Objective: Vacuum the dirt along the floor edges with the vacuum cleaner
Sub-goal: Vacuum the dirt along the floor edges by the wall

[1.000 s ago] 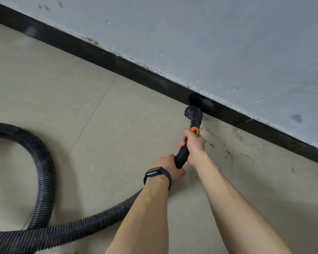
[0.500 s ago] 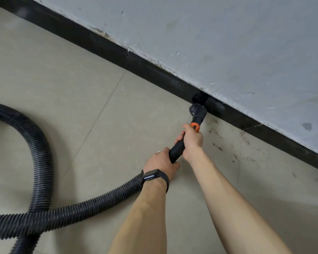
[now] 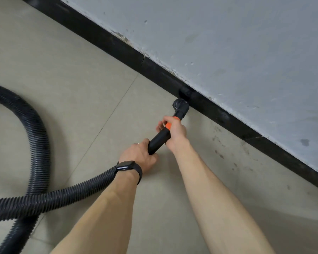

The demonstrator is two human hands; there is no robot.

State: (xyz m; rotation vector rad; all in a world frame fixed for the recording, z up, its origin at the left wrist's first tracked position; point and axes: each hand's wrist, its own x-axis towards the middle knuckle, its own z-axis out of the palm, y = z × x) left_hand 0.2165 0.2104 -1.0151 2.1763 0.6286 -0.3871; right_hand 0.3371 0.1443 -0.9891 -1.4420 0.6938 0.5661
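Right hand: my right hand (image 3: 175, 133) is curled round the wand (image 3: 159, 139) at its orange band (image 3: 170, 125).
Left hand: my left hand (image 3: 138, 154) grips the wand's lower end; a watch (image 3: 126, 165) is on that wrist.
Nozzle: the nozzle (image 3: 181, 106) is on the floor (image 3: 81, 74), against the black skirting (image 3: 117, 50).
Hose: the hose (image 3: 39, 136) is ribbed and black, looped on the tiles to my left.
Room: beige tiles, dark specks (image 3: 218, 142) near the skirting, a scuffed grey wall (image 3: 228, 43) above.

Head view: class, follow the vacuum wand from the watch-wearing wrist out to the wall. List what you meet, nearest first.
smartwatch → left hand → black wand tube → right hand → nozzle → black skirting board → grey wall
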